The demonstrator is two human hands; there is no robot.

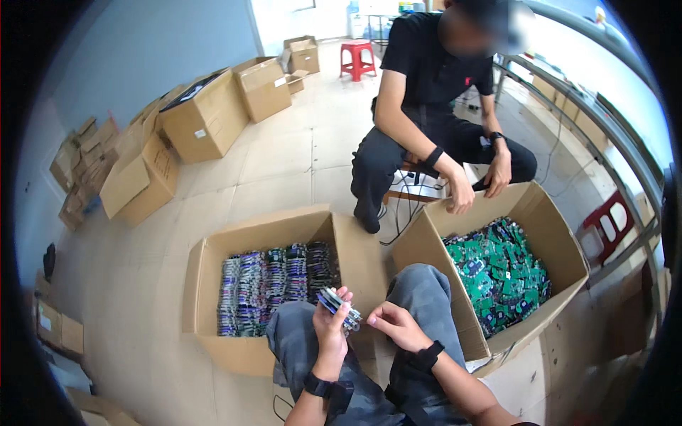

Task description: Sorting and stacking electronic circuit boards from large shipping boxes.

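Observation:
Between the fingers and thumb of my left hand [330, 335] is a small stack of circuit boards [341, 310], held above my lap. My right hand [401, 328] is beside the stack's right end, thumb and fingertips pinched together; whatever may be between them is too small to make out. In front of my left knee, a cardboard box [238, 353] holds circuit boards [250, 292] packed on edge in several rows. By my right knee, another open cardboard box [444, 295] contains a loose heap of green circuit boards [506, 273].
Across from me sits a person in black [433, 78], one hand on the right box's far rim. Large cartons [206, 128] line the left wall. A red stool [357, 60] stands farther back, and a dark red chair [609, 226] is at right. Black cables [406, 213] trail near the boxes.

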